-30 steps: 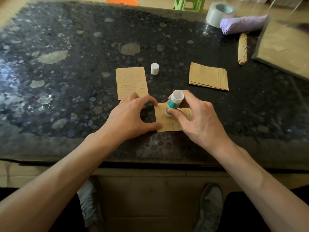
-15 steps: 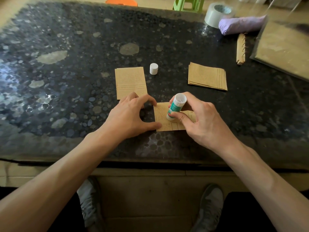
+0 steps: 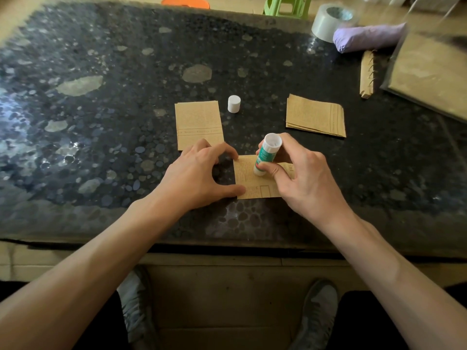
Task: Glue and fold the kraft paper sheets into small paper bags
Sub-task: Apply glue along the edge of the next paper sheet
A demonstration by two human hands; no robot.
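Kraft sheet (image 3: 246, 174) partly under right hand (image 3: 305, 180)

A grey roll of tape (image 3: 328, 22) sits at the far right corner of the dark pebbled table (image 3: 101, 122), touching a purple rolled bundle (image 3: 366, 37). Beyond the far edge stand a green stool (image 3: 285, 7) and an orange one (image 3: 185, 1). Two grey shoes (image 3: 135, 306) rest below the near edge.

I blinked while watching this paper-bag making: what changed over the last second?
The right hand slid the glue stick slightly rightward across the paper sheet, gripping it throughout. The left hand kept pressing the sheet's left edge. The white cap, the left paper pile and the right paper pile stayed put.
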